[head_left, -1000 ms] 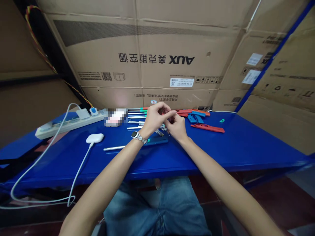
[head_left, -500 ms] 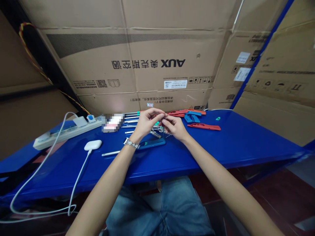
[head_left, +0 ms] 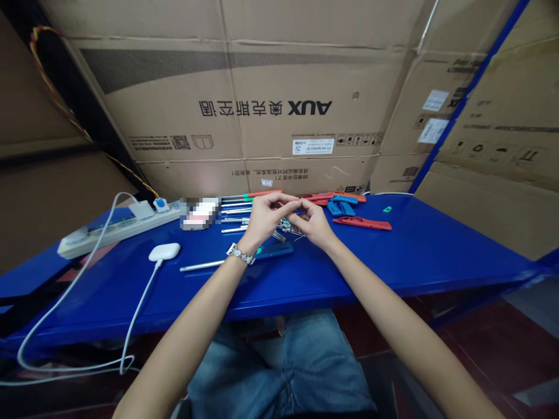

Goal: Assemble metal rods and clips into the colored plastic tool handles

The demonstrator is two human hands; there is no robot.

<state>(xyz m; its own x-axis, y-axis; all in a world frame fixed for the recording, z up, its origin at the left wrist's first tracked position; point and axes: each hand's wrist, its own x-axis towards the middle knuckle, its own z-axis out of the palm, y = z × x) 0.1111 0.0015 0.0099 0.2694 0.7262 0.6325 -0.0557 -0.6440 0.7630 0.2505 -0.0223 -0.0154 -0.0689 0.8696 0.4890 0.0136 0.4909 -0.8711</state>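
My left hand, with a bracelet watch at its wrist, meets my right hand fingertip to fingertip above the back of the blue table. Both hands are pinched; whatever lies between the fingertips is too small or covered to make out. Beneath them is a pile of small metal and green parts, partly hidden. Closer to me lies a blue handle with a long metal tube, like a stick lighter. Several thin metal tubes lie left of my left hand.
Red handle shells and blue shells lie to the right, near a small green piece. On the left are a power strip, a white earbud case on a cable and a blurred-out object. Cardboard walls the back.
My left hand has shifted slightly right and its fingers have straightened a little. An orange handle now shows behind it. The fingertips of both hands still meet.
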